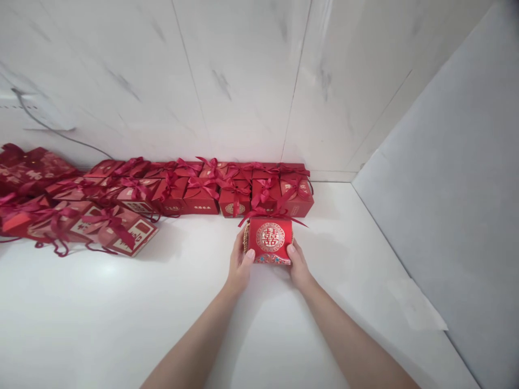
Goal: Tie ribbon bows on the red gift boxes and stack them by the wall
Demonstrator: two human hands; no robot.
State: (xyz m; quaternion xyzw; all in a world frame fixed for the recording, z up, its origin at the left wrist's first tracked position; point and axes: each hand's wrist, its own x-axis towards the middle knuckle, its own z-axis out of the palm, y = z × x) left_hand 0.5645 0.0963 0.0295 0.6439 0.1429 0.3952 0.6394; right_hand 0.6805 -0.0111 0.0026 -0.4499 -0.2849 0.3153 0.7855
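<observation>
I hold a red gift box (270,240) between both hands, at the white bench (121,324); I cannot tell whether it rests on it. My left hand (240,263) grips the box's left side, thumb on its front. My right hand (299,265) grips the right side the same way. The box shows a round gold emblem and a ribbon bow. Just beyond my fingertips, a row of similar boxes (235,197) lines the marble wall (243,81), stretching far past my left hand.
</observation>
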